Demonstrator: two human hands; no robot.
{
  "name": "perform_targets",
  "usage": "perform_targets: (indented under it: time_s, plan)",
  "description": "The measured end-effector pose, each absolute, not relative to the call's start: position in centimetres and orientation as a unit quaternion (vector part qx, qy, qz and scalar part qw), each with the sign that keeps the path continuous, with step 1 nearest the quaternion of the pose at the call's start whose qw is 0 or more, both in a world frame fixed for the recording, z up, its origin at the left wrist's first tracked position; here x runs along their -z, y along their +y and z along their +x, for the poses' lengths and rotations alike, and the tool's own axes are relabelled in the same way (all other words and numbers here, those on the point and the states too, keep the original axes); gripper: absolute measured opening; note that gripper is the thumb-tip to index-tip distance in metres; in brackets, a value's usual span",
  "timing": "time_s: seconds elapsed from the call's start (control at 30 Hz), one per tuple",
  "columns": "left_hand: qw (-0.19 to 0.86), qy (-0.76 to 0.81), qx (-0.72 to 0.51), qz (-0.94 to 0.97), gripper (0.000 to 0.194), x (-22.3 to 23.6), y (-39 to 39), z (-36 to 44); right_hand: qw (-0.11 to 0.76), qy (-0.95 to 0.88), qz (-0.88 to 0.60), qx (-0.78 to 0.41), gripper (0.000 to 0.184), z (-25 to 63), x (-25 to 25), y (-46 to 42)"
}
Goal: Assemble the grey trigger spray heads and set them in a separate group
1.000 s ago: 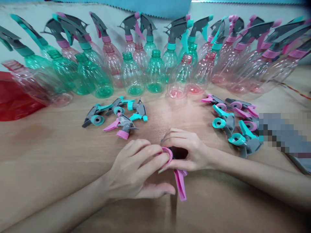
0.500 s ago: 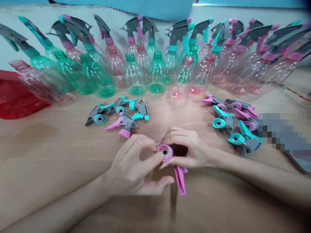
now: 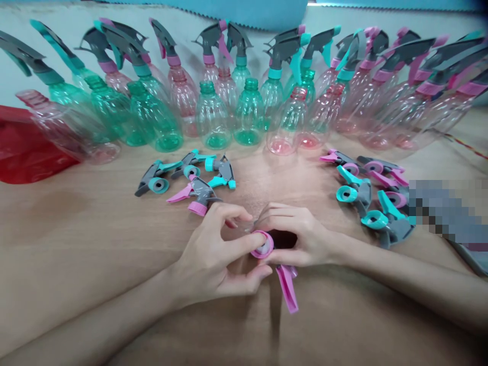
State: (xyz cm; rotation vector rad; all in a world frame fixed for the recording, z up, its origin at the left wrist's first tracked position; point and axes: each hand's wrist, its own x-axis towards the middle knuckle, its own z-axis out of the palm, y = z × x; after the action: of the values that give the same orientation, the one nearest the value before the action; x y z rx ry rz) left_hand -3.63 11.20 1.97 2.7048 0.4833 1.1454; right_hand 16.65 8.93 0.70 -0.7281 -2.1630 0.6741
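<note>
My right hand (image 3: 303,231) is closed around a grey and pink trigger spray head (image 3: 288,290), whose pink collar faces me and whose pink lever points down. The grey body is mostly hidden behind my fingers. My left hand (image 3: 209,249) has its fingers apart, the index fingertip pressed into the collar's opening over a white liner; the thumb is extended below the collar. Just beyond my left hand lies a pink and grey spray head (image 3: 198,195), with several teal and grey spray heads (image 3: 155,179) around it.
More pink and teal spray heads (image 3: 389,221) lie at right, beside a pixelated grey object (image 3: 450,216). Behind stand several uncapped bottles, including a green bottle (image 3: 248,114) and a pink bottle (image 3: 287,122), before bottles with sprayers fitted. A red item (image 3: 32,147) sits far left.
My left index fingertip has moved from the collar's edge onto the liner, covering its dark central hole. The left thumb has risen a little. My right hand keeps its grip.
</note>
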Motion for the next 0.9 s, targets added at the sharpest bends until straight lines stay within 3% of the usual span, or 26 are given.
perform_targets:
  time_s: [0.47, 0.67, 0.9]
  plan:
    - [0.015, 0.149, -0.354, 0.923, 0.023, -2.57, 11.65, -3.74, 0.397, -0.823, -0.310, -0.262, 0.028, 16.75, -0.85, 9.15]
    - [0.067, 0.144, -0.332, 0.930, 0.024, -2.26, 11.73, -3.72, 0.395, -0.827, -0.299, -0.265, 0.025, 16.76, -0.75, 9.10]
    - [0.131, 0.153, -0.333, 0.921, 0.013, -2.23, 11.12, -3.36, 0.376, -0.839, -0.298, -0.255, 0.021, 16.78, -0.83, 8.94]
